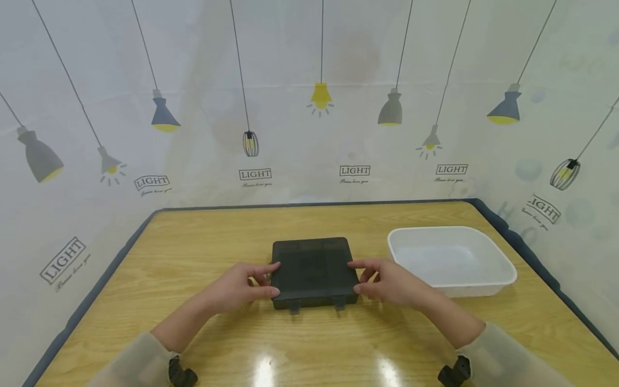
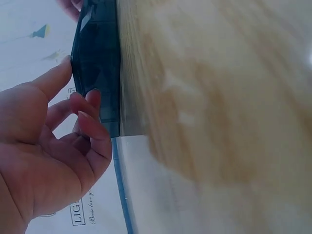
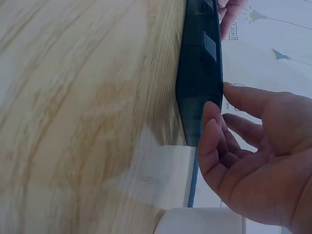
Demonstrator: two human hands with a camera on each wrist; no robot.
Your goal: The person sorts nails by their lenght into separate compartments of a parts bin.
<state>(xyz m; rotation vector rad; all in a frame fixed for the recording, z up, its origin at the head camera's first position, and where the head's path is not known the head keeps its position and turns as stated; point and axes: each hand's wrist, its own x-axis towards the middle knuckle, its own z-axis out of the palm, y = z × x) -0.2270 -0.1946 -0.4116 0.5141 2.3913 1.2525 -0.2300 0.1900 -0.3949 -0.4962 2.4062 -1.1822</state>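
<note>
A dark, see-through plastic case (image 1: 311, 269) with a flat lid lies on the wooden table. Two latch tabs (image 1: 294, 307) stick out from its front side; one latch tab (image 3: 209, 46) stands away from the wall in the right wrist view. My left hand (image 1: 244, 285) holds the case's left edge, thumb toward the front and forefinger farther back. On the opposite edge, my right hand (image 1: 387, 279) grips it likewise. The left wrist view shows that hand's other fingers (image 2: 95, 134) curled beside the case. What the case contains cannot be made out.
To the right of the case stands a white plastic basin (image 1: 452, 258), close behind my right hand. The wooden table (image 1: 208, 231) has a dark blue border, and a white curtain (image 1: 290, 54) printed with lamps surrounds it.
</note>
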